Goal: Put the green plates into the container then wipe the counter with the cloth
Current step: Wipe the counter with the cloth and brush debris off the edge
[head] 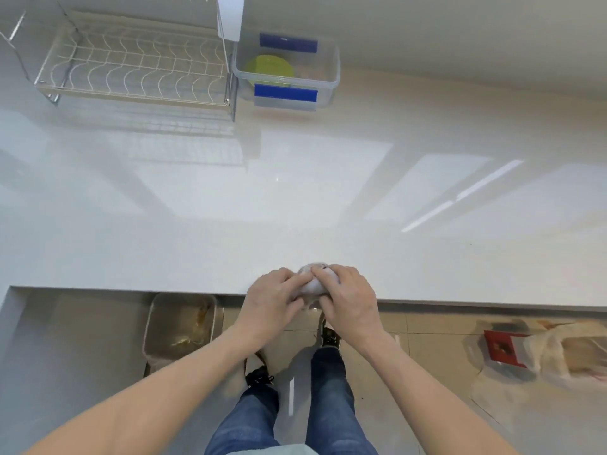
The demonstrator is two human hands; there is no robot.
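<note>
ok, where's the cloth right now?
Head view: the cloth is bunched between the left hand and right hand at the counter's near edge.

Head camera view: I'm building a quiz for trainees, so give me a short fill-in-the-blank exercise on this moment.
1. The green plates lie inside the clear ____ with blue clips.
2. Both the left hand and the right hand grip the bunched ____ at the counter's near edge.
3. The wire dish rack stands to the ____ of the container.

Missing words: container; cloth; left
</note>
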